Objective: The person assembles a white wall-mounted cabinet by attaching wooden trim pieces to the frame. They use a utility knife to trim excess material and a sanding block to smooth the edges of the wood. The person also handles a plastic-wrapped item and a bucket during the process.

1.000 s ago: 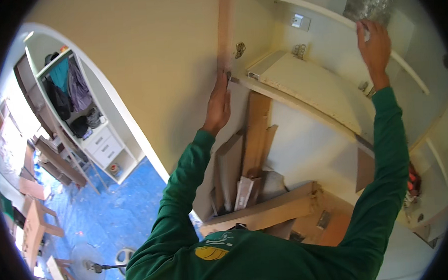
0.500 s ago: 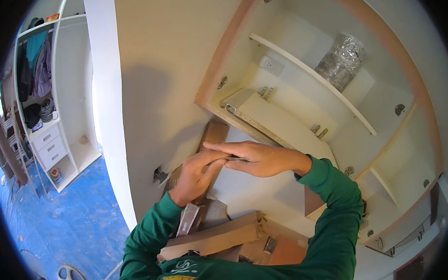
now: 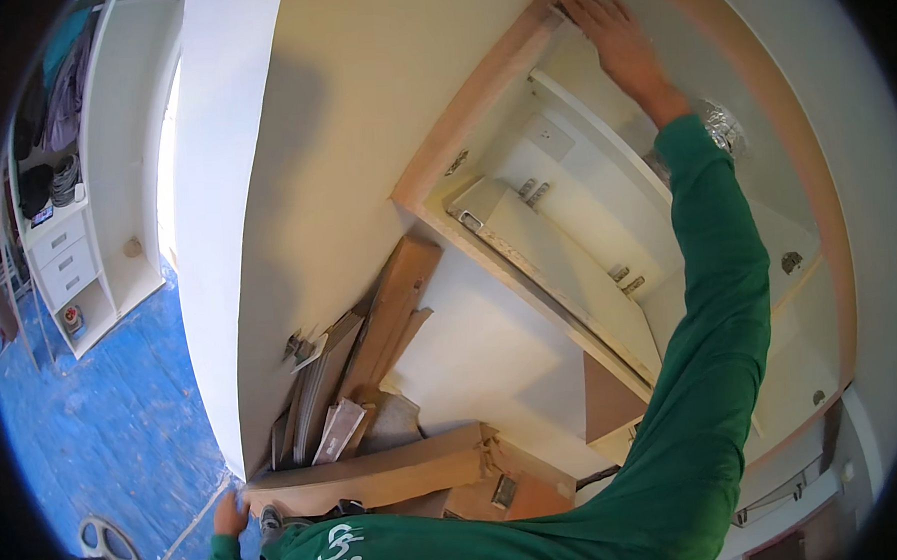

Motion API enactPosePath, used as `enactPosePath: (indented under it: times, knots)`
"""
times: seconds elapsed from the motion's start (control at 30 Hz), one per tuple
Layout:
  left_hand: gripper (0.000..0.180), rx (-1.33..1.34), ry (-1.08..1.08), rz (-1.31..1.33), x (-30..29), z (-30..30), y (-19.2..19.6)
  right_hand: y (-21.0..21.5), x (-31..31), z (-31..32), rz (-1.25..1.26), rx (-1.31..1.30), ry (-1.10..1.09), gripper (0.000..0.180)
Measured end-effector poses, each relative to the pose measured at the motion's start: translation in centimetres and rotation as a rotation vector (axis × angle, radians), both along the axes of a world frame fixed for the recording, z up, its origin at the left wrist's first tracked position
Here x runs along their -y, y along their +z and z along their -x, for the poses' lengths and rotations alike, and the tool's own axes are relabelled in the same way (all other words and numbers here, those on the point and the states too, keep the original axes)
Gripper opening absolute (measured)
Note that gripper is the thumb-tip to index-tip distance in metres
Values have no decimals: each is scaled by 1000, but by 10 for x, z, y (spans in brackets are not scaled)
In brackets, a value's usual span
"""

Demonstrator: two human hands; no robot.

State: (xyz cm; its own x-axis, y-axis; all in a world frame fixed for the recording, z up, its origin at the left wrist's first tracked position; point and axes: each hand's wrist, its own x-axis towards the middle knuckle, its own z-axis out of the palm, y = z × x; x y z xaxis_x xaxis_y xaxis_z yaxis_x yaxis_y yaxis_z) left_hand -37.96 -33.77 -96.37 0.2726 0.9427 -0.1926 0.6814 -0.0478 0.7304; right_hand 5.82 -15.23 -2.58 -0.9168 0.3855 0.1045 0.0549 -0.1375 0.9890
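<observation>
High on the upper left of the open wall cabinet, my right hand (image 3: 613,38) lies against the pinkish edge of the cabinet frame (image 3: 480,93). Its fingers are stretched out over a thin grey piece, apparently folded sandpaper (image 3: 558,12), of which only a sliver shows at the fingertips. The right arm reaches across the cabinet front. My left hand (image 3: 232,514) is low at the left, beside the wall corner and the end of a long cardboard box (image 3: 377,475). It is small and partly turned away, so its grip cannot be made out.
Inside the cabinet are a shelf (image 3: 602,123), a loose white door panel (image 3: 558,275) with hinges, and a plastic-wrapped roll (image 3: 719,128). Boards and strips (image 3: 389,303) lean against the wall below. Blue sheeting (image 3: 105,425) covers the floor by a white wardrobe (image 3: 124,184).
The hands have parted from around the thin grey sheet. My right hand has risen to the cabinet frame with it; my left has dropped to the lower left. The view has shifted.
</observation>
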Motion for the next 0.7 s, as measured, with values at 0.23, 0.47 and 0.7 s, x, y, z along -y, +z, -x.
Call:
enactPosePath:
  times: [0.23, 0.47, 0.7]
  knots:
    - [36, 201, 909, 756, 165, 95, -112, -39, -39, -51, -33, -304, -54, 73]
    - [29, 447, 1097, 931, 152, 40, -131, -154, -27, -37, 454, 56, -325, 70]
    - [24, 728, 991, 569, 71, 10, -148, -109, -41, -46, 81, -283, -240, 70]
